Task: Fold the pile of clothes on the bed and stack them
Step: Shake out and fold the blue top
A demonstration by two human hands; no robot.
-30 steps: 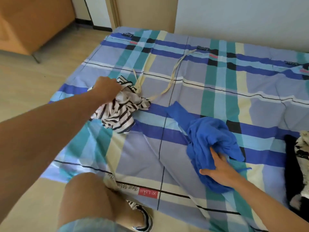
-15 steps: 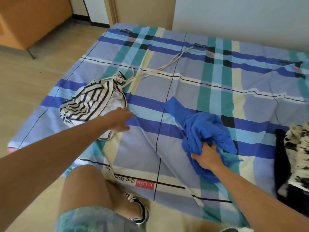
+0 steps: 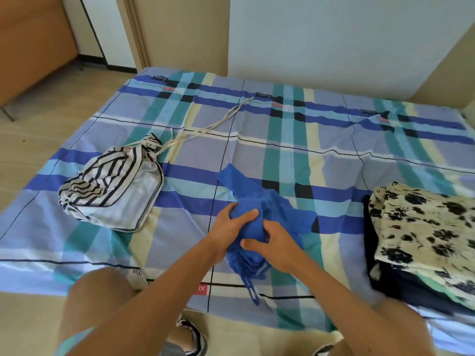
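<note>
A crumpled blue garment (image 3: 272, 204) lies near the front middle of the plaid bed (image 3: 295, 140). My left hand (image 3: 231, 227) grips its bunched middle from the left, and my right hand (image 3: 275, 244) grips it from the right just below. A thin blue strap hangs down toward the bed's front edge. A striped black-and-white garment (image 3: 113, 186) with long cream ties lies in a heap at the left. At the right edge sits a stack of folded clothes (image 3: 424, 235), a cream floral piece on top of dark ones.
The bed's front edge runs just before my knees. Wooden floor and a wooden cabinet (image 3: 30, 47) are at the left. A wall runs behind the bed. Bare plaid sheet shows across the far half.
My left hand let go of the striped garment, which now lies at the left, and came over to grip the blue garment beside my right hand. The view shifted right, showing the folded stack.
</note>
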